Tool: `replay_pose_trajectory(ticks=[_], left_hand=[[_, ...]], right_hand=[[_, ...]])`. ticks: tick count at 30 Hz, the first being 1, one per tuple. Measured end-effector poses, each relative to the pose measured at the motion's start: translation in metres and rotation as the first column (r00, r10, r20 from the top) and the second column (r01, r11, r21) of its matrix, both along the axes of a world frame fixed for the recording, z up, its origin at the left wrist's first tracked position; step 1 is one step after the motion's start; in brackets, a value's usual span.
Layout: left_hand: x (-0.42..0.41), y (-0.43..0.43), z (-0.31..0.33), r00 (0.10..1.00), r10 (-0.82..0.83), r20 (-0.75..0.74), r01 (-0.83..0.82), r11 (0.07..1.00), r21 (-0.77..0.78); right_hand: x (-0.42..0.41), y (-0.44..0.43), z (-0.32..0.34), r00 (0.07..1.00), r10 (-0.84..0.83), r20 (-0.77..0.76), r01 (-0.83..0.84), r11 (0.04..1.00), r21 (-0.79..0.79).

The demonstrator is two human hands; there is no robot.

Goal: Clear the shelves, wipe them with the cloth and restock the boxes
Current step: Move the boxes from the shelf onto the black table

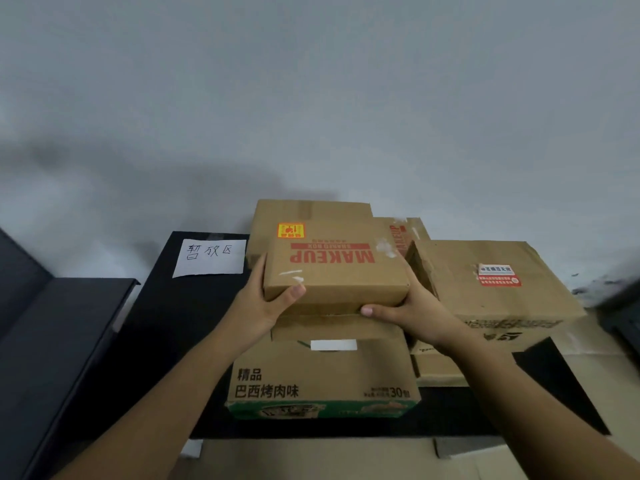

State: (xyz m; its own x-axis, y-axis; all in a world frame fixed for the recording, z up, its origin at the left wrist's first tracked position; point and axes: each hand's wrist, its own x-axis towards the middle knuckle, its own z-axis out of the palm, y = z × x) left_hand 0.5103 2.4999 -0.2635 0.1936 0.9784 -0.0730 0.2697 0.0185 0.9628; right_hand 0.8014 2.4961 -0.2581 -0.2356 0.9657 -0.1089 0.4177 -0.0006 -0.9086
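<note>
Both hands hold the MAKEUP box (334, 263) by its near corners, left hand (263, 304) and right hand (414, 311) each with a clenched grip on it. It sits atop the printed carton (322, 382) on the black mat (180, 313), beside the paper sign (209, 257) at the mat's far-left corner. Whether it is being set down or picked up, I cannot tell; either way the next move needs a level, two-handed carry.

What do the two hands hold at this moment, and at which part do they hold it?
Both hands hold the MAKEUP box: the left hand at its near left corner, the right hand at its near right corner.
</note>
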Motion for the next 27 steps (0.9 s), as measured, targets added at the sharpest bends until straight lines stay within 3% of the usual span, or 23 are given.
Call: replay_pose_trajectory(ticks=[17, 27], left_hand=[[0.020, 0.025, -0.093, 0.995, -0.028, -0.091, 0.021, 0.997, -0.074], [0.022, 0.017, -0.111, 0.993, -0.076, -0.091, 0.065, 0.991, -0.119]], right_hand=[[0.021, 0.025, -0.103, 0.998, -0.059, 0.005, 0.059, 0.992, -0.108], [0.029, 0.018, -0.118, 0.999, -0.042, 0.006, 0.043, 0.990, -0.133]])
